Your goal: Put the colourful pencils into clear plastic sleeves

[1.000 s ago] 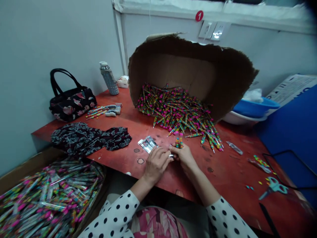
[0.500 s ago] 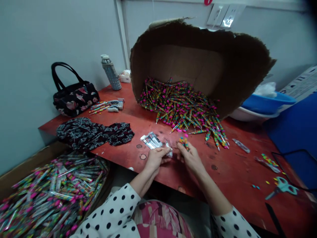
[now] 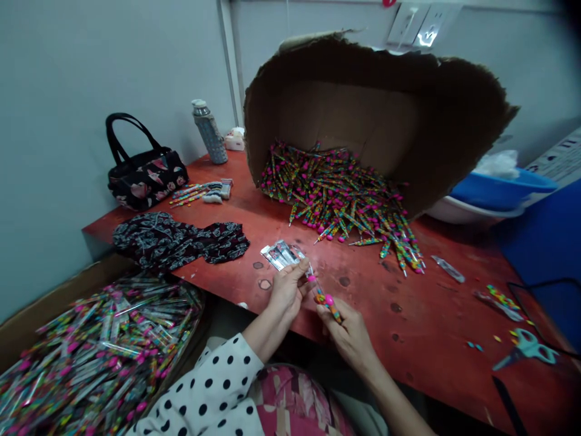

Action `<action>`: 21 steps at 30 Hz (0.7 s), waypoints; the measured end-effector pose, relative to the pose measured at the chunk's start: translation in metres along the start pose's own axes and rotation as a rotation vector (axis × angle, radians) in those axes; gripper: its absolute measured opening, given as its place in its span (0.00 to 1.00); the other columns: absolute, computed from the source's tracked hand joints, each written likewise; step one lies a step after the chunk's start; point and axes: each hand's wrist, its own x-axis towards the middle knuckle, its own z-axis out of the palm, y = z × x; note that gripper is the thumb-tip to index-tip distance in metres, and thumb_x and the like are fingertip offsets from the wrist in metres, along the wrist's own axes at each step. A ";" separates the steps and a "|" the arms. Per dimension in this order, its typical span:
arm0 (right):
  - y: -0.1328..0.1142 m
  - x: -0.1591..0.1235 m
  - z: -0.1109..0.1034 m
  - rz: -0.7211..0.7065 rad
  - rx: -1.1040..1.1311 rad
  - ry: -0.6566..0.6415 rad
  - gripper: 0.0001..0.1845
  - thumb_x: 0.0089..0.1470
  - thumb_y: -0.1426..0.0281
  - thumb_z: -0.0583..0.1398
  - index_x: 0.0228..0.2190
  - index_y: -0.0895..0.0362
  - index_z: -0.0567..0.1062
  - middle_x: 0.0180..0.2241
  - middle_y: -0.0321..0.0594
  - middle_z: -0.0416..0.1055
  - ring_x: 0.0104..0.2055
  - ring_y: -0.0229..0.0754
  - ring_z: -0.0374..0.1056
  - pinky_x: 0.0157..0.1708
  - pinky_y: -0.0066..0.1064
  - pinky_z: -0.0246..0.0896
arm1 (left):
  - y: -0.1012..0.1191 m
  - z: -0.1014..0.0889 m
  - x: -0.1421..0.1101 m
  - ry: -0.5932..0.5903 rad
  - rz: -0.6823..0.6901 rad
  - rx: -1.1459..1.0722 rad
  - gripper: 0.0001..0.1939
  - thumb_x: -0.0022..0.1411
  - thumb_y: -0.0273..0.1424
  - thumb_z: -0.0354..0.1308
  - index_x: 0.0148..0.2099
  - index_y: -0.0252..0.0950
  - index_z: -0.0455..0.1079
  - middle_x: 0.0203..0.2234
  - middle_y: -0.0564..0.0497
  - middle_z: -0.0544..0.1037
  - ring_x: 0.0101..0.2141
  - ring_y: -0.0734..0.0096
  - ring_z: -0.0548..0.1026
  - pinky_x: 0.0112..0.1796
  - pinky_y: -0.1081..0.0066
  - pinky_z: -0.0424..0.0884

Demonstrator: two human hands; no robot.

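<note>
Red counter (image 3: 431, 330): carries a fan of silvery packets (image 3: 279, 254) just beyond the left hand (image 3: 285, 293).
Left grip: thumb and fingers pinched together on a clear plastic sleeve (image 3: 311, 270).
Right grip: the right hand (image 3: 349, 333) has its fingers closed around multicoloured pencils (image 3: 334, 312), pink ends towards the left hand; whether one sits inside the sleeve, I cannot tell.
Cardboard box (image 3: 349, 103): tipped on its side, loose pink-ended pencils (image 3: 336, 188) spilling out of its mouth.
Lower carton (image 3: 68, 284): filled with sleeved pencils (image 3: 122, 345), left of the person.
Scissors (image 3: 526, 350): lying at right, near scattered beads.
</note>
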 end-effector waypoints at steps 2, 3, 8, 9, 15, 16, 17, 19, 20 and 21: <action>0.000 0.001 0.000 0.003 0.015 0.020 0.15 0.57 0.61 0.50 0.25 0.56 0.67 0.20 0.35 0.63 0.23 0.38 0.60 0.23 0.27 0.52 | 0.000 0.002 -0.004 -0.017 0.024 0.030 0.12 0.44 0.31 0.66 0.26 0.30 0.68 0.21 0.51 0.73 0.23 0.77 0.72 0.26 0.77 0.72; 0.001 0.001 0.000 0.002 0.028 0.025 0.15 0.57 0.61 0.50 0.26 0.56 0.69 0.20 0.35 0.63 0.23 0.38 0.60 0.23 0.27 0.52 | 0.000 0.003 -0.005 -0.025 0.042 0.053 0.12 0.44 0.32 0.66 0.26 0.29 0.68 0.21 0.51 0.73 0.22 0.77 0.72 0.26 0.76 0.72; 0.001 -0.001 0.001 0.112 0.263 0.052 0.13 0.54 0.61 0.55 0.38 0.56 0.69 0.20 0.32 0.63 0.20 0.36 0.59 0.20 0.26 0.54 | -0.003 0.003 -0.009 -0.058 0.124 0.115 0.13 0.41 0.32 0.67 0.28 0.30 0.70 0.21 0.54 0.72 0.22 0.76 0.72 0.28 0.73 0.71; 0.001 -0.002 0.003 0.155 0.349 0.074 0.15 0.53 0.61 0.56 0.40 0.55 0.67 0.21 0.31 0.63 0.19 0.35 0.59 0.19 0.25 0.54 | -0.004 0.003 -0.009 -0.054 0.138 0.112 0.14 0.41 0.32 0.67 0.29 0.30 0.70 0.21 0.54 0.73 0.23 0.76 0.72 0.28 0.73 0.71; -0.003 0.007 0.011 0.226 0.549 0.221 0.14 0.49 0.61 0.60 0.34 0.55 0.64 0.21 0.29 0.64 0.17 0.31 0.58 0.17 0.23 0.55 | -0.022 -0.003 -0.014 -0.087 0.199 0.240 0.12 0.43 0.33 0.66 0.26 0.31 0.70 0.18 0.56 0.71 0.21 0.79 0.69 0.25 0.78 0.66; -0.004 0.010 0.010 0.224 0.556 0.219 0.14 0.49 0.62 0.61 0.33 0.55 0.65 0.20 0.29 0.63 0.17 0.31 0.58 0.17 0.22 0.55 | -0.025 -0.003 -0.015 -0.093 0.189 0.252 0.12 0.43 0.34 0.66 0.25 0.31 0.69 0.18 0.56 0.70 0.19 0.79 0.68 0.23 0.78 0.65; -0.005 0.014 0.009 0.223 0.576 0.211 0.13 0.48 0.62 0.61 0.32 0.55 0.64 0.18 0.28 0.62 0.16 0.30 0.58 0.16 0.22 0.54 | -0.027 -0.003 -0.016 -0.102 0.170 0.252 0.13 0.43 0.35 0.65 0.25 0.31 0.69 0.17 0.56 0.70 0.18 0.79 0.67 0.21 0.77 0.64; -0.005 0.019 0.007 0.224 0.657 0.163 0.14 0.47 0.62 0.62 0.31 0.55 0.64 0.17 0.27 0.63 0.16 0.30 0.58 0.14 0.20 0.51 | -0.027 -0.003 -0.016 -0.128 0.129 0.220 0.13 0.44 0.36 0.65 0.26 0.31 0.68 0.17 0.56 0.70 0.16 0.79 0.66 0.17 0.76 0.62; -0.005 0.021 0.006 0.224 0.707 0.125 0.14 0.47 0.62 0.62 0.31 0.55 0.63 0.18 0.28 0.65 0.16 0.30 0.59 0.13 0.20 0.50 | -0.025 -0.003 -0.016 -0.139 0.117 0.190 0.13 0.45 0.36 0.64 0.27 0.32 0.67 0.17 0.56 0.70 0.15 0.78 0.66 0.16 0.76 0.62; -0.004 0.021 0.005 0.225 0.755 0.080 0.15 0.47 0.62 0.62 0.32 0.55 0.63 0.21 0.30 0.68 0.16 0.31 0.60 0.12 0.19 0.49 | -0.022 -0.003 -0.016 -0.144 0.114 0.159 0.13 0.45 0.35 0.64 0.28 0.32 0.67 0.18 0.56 0.70 0.15 0.78 0.66 0.16 0.77 0.62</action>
